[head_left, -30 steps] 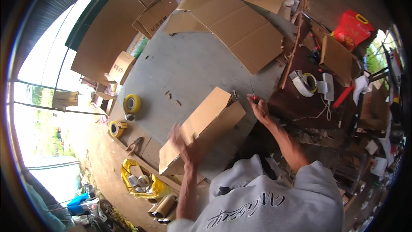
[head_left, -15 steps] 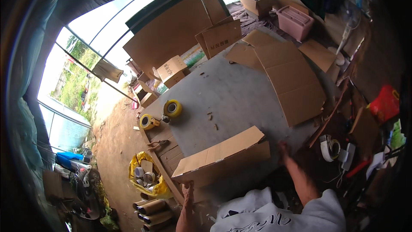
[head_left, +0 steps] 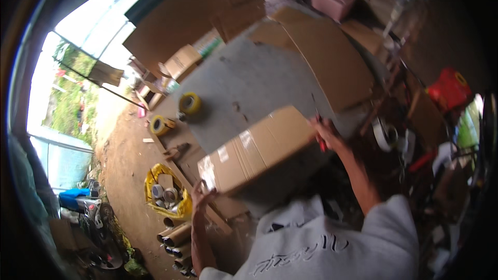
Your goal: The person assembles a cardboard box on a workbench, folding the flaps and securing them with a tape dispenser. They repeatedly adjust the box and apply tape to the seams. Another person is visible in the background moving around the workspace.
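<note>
Grey and matt, the table [head_left: 249, 80] carries flat brown corrugated sheets [head_left: 332, 57] at its far side. Over its near edge a smooth brown cardboard box [head_left: 262, 148] with pale labels and taped seams is held up, long axis running from lower left up to the right. Left hand [head_left: 201, 193] has its fingers curled on the lower-left corner; right hand [head_left: 327, 132] grips the upper-right end, also holding a slim red tool. Two yellow tape rolls [head_left: 190, 103] lie near the table's left edge.

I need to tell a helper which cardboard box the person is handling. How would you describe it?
On the big grey table, look at the near edge. The brown box there is gripped at both ends, left hand and right hand; unlike the flat sheets behind, it carries white labels.
</note>
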`<state>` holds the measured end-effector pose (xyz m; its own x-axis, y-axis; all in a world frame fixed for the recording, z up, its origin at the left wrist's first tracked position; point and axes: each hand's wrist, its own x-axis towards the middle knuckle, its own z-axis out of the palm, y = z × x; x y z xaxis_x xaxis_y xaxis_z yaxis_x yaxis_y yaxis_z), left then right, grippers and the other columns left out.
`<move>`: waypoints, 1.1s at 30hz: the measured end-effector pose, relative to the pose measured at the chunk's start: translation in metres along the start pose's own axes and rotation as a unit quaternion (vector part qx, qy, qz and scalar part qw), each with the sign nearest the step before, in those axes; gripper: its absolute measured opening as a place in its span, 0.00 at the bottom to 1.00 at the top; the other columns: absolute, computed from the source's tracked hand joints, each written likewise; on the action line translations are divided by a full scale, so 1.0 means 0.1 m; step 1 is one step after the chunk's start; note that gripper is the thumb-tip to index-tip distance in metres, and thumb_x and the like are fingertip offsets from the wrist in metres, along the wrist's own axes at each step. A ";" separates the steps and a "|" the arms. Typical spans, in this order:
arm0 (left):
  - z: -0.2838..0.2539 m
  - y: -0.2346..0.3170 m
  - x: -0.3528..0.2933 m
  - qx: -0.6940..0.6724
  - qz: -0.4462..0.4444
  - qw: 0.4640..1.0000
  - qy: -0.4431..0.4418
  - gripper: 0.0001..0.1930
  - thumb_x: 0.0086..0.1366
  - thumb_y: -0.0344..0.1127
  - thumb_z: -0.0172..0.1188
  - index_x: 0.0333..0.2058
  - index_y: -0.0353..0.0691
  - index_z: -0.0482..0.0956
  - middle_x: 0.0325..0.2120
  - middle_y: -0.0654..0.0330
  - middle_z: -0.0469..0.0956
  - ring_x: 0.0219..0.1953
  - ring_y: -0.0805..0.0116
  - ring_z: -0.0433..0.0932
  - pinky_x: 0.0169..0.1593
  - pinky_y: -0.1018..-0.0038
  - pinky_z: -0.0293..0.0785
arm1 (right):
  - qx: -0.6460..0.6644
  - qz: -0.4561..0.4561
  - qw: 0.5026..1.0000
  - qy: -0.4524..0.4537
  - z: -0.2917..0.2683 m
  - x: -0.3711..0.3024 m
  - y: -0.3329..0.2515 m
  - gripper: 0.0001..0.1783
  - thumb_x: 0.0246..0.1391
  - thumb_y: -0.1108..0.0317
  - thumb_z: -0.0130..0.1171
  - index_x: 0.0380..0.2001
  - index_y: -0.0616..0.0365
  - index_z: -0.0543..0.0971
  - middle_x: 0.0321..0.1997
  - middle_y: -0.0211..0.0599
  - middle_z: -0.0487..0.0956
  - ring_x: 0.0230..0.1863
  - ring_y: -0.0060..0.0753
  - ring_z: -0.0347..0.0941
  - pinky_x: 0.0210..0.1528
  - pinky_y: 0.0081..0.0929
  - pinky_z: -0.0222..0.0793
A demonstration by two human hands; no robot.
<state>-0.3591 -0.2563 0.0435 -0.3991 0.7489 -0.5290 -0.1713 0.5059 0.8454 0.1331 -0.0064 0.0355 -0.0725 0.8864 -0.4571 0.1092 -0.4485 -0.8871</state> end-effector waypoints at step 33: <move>1.66 0.54 0.66 0.532 0.397 0.747 -0.025 0.29 0.54 0.42 0.74 0.54 0.40 0.80 0.50 0.50 0.82 0.50 0.48 0.81 0.51 0.60 0.78 | -0.388 -0.263 0.881 0.067 0.55 0.13 0.13 0.16 0.65 0.57 0.56 0.34 0.62 0.76 0.37 0.56 0.83 0.39 0.59 0.81 0.40 0.47 0.78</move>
<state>-0.2456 -0.1084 0.0424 0.0436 0.9955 0.0841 0.9259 -0.0719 0.3710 0.0791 -0.0072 0.0150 -0.2029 0.9773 0.0610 0.7440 0.1944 -0.6393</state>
